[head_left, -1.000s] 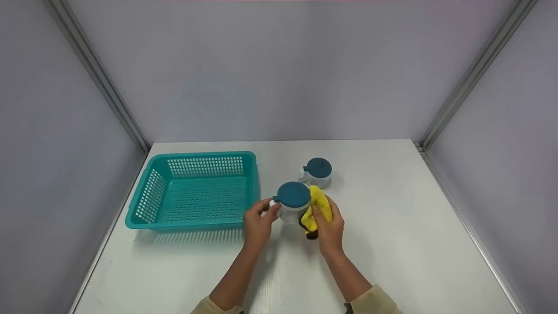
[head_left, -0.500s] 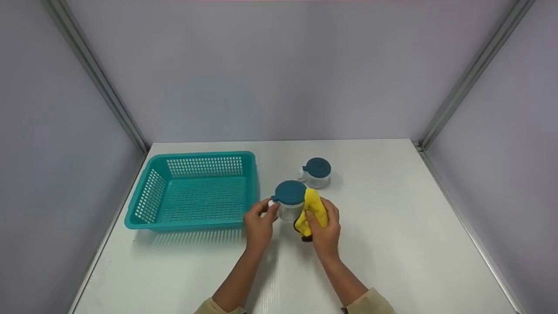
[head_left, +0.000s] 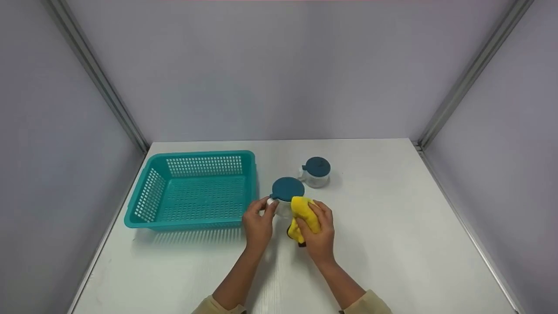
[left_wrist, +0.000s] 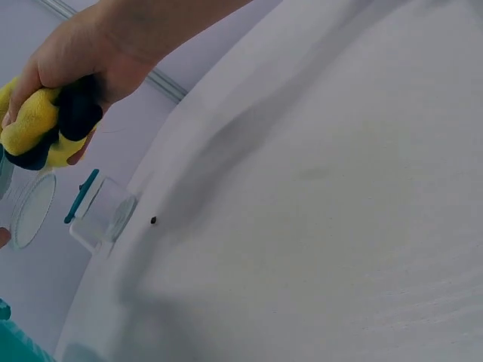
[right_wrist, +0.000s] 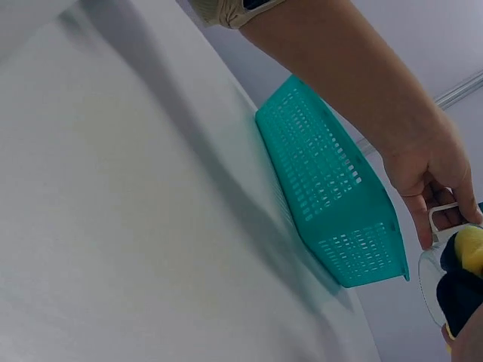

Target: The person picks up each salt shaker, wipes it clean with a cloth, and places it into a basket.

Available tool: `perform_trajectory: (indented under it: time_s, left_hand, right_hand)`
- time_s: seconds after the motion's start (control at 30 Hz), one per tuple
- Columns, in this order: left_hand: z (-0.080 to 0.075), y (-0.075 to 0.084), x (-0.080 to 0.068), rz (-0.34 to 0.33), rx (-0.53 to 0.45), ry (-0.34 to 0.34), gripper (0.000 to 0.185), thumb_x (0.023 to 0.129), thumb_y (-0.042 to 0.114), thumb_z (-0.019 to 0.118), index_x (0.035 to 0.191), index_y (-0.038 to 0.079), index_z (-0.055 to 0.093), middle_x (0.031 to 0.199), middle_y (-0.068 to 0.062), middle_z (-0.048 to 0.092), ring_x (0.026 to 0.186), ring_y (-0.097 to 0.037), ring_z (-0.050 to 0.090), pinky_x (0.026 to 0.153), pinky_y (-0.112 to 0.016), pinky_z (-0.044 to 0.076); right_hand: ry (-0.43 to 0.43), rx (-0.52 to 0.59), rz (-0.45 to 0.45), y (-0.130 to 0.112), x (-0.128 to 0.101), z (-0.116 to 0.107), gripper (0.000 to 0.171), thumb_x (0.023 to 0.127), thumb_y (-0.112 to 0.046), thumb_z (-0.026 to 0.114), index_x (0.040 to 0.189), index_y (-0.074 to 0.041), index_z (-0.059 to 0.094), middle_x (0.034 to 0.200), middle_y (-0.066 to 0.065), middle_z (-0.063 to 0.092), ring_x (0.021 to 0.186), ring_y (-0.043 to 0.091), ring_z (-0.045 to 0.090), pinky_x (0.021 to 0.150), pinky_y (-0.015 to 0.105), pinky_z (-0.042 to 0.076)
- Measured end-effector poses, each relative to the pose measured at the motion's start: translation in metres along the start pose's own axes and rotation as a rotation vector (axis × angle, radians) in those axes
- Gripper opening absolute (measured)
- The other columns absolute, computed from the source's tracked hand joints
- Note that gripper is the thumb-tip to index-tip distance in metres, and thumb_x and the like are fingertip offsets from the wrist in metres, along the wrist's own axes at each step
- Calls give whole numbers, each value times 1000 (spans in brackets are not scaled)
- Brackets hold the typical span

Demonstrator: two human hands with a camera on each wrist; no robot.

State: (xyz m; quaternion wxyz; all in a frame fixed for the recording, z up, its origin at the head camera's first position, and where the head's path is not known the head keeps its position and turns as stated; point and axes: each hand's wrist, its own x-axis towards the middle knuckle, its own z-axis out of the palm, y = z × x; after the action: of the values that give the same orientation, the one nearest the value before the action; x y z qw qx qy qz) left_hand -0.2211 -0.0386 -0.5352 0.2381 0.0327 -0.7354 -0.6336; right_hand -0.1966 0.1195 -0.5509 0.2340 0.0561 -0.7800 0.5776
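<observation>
A clear jar with a dark teal lid (head_left: 287,188) stands near the middle of the white table (head_left: 392,244). My left hand (head_left: 258,222) pinches its white handle (head_left: 271,202) on the left side; the right wrist view shows the same handle (right_wrist: 445,219) between the fingers. My right hand (head_left: 317,231) grips a crumpled yellow cloth (head_left: 301,213) and presses it against the jar's front right side. In the left wrist view the cloth (left_wrist: 38,128) shows a dark patch. A second, smaller jar with a teal lid (head_left: 316,171) stands behind, apart from both hands.
A teal perforated plastic basket (head_left: 194,189) sits on the table to the left of the jar, holding nothing. Grey walls with metal corner rails close in the table at the back and both sides.
The cloth and my right hand have slid leftward and toward me around the jar's side. The jar has shifted slightly back and left. My left hand keeps its hold on the handle.
</observation>
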Motion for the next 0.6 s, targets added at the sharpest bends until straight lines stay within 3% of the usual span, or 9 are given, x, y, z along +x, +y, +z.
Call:
perform_trajectory:
  time_s: [0.13, 0.37, 0.6]
  left_hand:
    - [-1, -3, -1, 46, 30, 5, 21, 90, 25, 73, 104, 9, 76, 86, 0, 65, 86, -15, 62, 66, -27, 58]
    - [-3, -6, -11, -25, 69, -17, 19, 90, 22, 74, 105, 11, 76, 90, 3, 66, 87, -12, 60, 70, -22, 56]
    - [-1, 1, 0, 28, 67, -18, 20, 91, 23, 72, 106, 10, 75, 91, 2, 67, 86, -12, 60, 73, -24, 57]
  right_hand:
    - [-17, -26, -61, 1, -5, 2, 44, 89, -24, 74, 131, -18, 60, 139, 2, 47, 117, 14, 51, 103, 14, 43]
    - [-30, -164, -141, 10, -17, 0, 44, 87, -22, 76, 129, -19, 62, 137, 3, 49, 118, 16, 53, 105, 11, 39]
    - [-29, -296, -284, 12, -6, -2, 48, 85, -18, 79, 129, -22, 63, 138, 5, 49, 121, 17, 53, 109, 12, 34]
